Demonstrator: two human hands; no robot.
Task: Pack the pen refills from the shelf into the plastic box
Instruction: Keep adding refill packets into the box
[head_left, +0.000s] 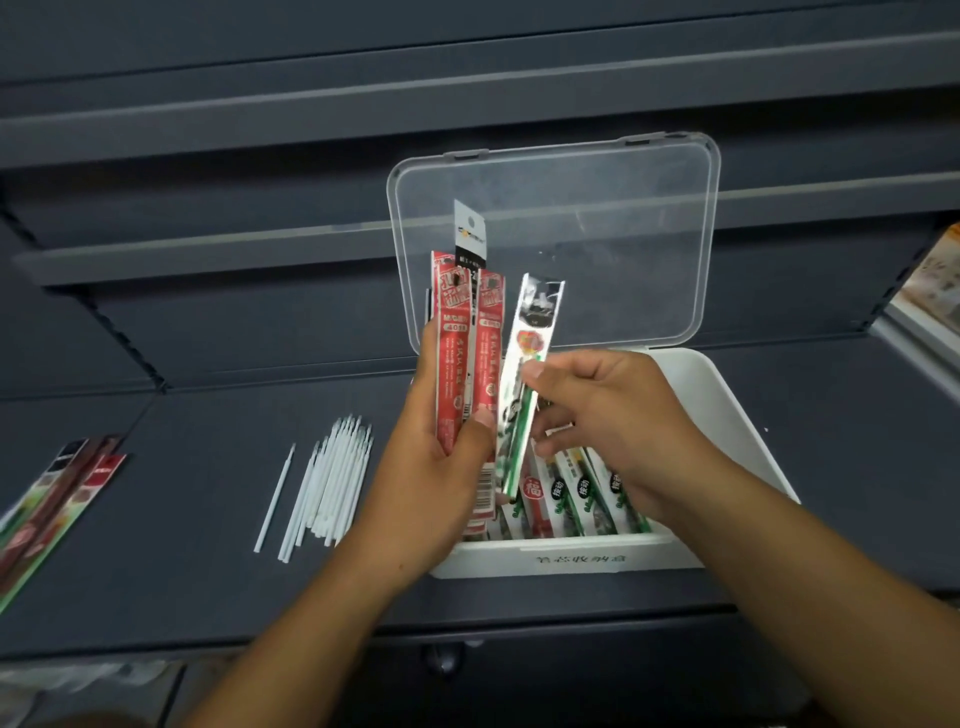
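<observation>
Above the open plastic box (571, 558), the right hand (608, 415) pinches one green refill packet (524, 374). The packet stands almost upright, its lower end just over the packed packets (582, 499); it likely needs tipping flat alongside them. At the box's left edge, the left hand (441, 467) grips red refill packets (457, 353) upright.

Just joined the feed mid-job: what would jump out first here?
Two hands over the white plastic box at centre: the left hand grips a bunch of red refill packets upright, the right hand pinches a green-and-white packet beside them. The box's clear lid stands open behind, and loose white refills lie on the shelf to its left.
</observation>
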